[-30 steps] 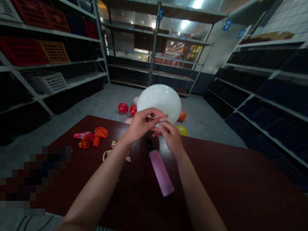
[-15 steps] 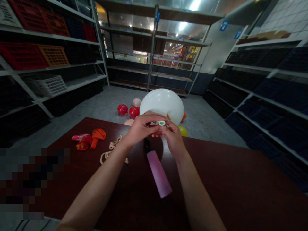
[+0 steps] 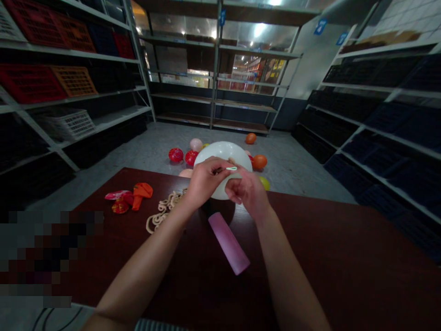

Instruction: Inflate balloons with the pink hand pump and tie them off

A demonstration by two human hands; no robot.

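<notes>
A large white inflated balloon (image 3: 223,149) sits just past my hands, over the table's far edge. My left hand (image 3: 205,181) pinches its neck, and the flattened pale lip shows at the fingertips. Against the other side of the lip is my right hand (image 3: 251,191), fingers curled and a little blurred, its fingertips at the neck. Below them a pink balloon pump (image 3: 229,243) lies slantwise on the dark table (image 3: 327,257), its black nozzle end partly covered by my left hand. Beige cord (image 3: 163,211) lies in loops beside my left forearm.
Several limp balloons, orange (image 3: 141,193) and red (image 3: 120,204), lie at the table's left. On the floor beyond are inflated ones, including red (image 3: 175,155) and orange (image 3: 259,162). Metal shelves (image 3: 215,69) stand behind, with crates (image 3: 74,80) on the left racks.
The white balloon has dropped lower and slightly left, uncovering orange balloons on the floor. Its lip has gone from a round opening to flattened. My right hand's fingers have curled and turned.
</notes>
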